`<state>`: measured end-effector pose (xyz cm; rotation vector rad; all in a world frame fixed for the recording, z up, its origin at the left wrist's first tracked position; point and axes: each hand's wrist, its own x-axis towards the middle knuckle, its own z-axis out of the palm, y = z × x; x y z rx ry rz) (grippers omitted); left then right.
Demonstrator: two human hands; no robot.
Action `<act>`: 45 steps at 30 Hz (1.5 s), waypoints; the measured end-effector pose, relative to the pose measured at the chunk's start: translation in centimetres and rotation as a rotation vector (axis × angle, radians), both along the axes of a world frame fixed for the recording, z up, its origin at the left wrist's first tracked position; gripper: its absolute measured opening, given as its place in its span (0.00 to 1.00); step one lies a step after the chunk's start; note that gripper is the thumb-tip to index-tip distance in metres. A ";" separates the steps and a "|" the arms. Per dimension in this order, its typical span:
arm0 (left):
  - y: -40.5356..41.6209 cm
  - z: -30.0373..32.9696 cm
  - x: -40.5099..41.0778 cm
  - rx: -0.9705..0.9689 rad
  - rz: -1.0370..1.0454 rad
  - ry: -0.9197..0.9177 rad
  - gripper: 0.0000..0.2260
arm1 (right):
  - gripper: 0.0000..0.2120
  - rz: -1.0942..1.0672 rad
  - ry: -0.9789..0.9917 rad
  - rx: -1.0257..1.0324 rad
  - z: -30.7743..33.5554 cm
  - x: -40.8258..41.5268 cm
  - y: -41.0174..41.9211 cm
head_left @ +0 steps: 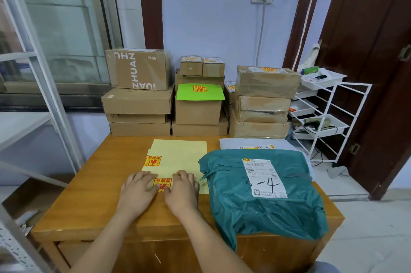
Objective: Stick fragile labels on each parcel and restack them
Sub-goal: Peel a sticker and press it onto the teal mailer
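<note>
Currently at label pick-up: both hands working the near fragile label (162,185) on the backing sheet (178,157).

Left hand (138,190) and right hand (181,190) laid palm-down on the sheet, either side of the near label; fingers bent at the tips and touching the label's edges, apparently lifting an edge, no firm hold visible. Second label (152,161) left on the sheet, just beyond the left hand. Green parcel (262,197) placed on the table (89,195) to the right, overlapping the sheet's right edge, carrying only a shipping slip; judged next for labelling. Grey parcel (244,145) set behind it. Stacked boxes (198,106) at the far edge, several already labelled. Next move, as judged: free one corner, peel cleanly without creasing, carry right, press flat on the green parcel.
</note>
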<state>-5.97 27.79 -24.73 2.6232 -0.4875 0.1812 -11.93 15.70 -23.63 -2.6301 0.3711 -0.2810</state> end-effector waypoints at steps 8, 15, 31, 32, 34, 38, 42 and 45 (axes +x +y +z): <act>0.0 0.1 0.0 -0.023 -0.002 -0.021 0.15 | 0.21 -0.004 -0.002 -0.001 0.0 0.1 0.0; -0.1 0.1 -0.2 -0.019 0.001 -0.029 0.15 | 0.20 -0.003 -0.004 0.006 0.0 0.0 0.0; -0.2 0.2 -0.2 -0.057 -0.011 -0.037 0.11 | 0.19 -0.007 -0.026 0.030 -0.2 0.0 -0.1; -0.2 0.1 -0.2 -0.059 -0.015 -0.040 0.11 | 0.19 -0.006 -0.027 0.030 -0.2 0.0 -0.1; -0.2 0.1 -0.2 -0.056 -0.017 -0.042 0.12 | 0.19 -0.006 -0.026 0.031 -0.3 0.0 -0.1; -0.3 0.1 -0.1 -0.040 -0.012 -0.024 0.18 | 0.21 -0.011 -0.023 0.036 -0.2 0.0 -0.1; -0.2 0.0 0.0 -0.002 -0.022 -0.016 0.18 | 0.22 -0.012 -0.014 0.024 -0.2 0.0 -0.1; -0.2 -0.1 0.0 -0.007 -0.025 -0.025 0.16 | 0.21 -0.007 -0.020 0.025 -0.3 0.0 -0.1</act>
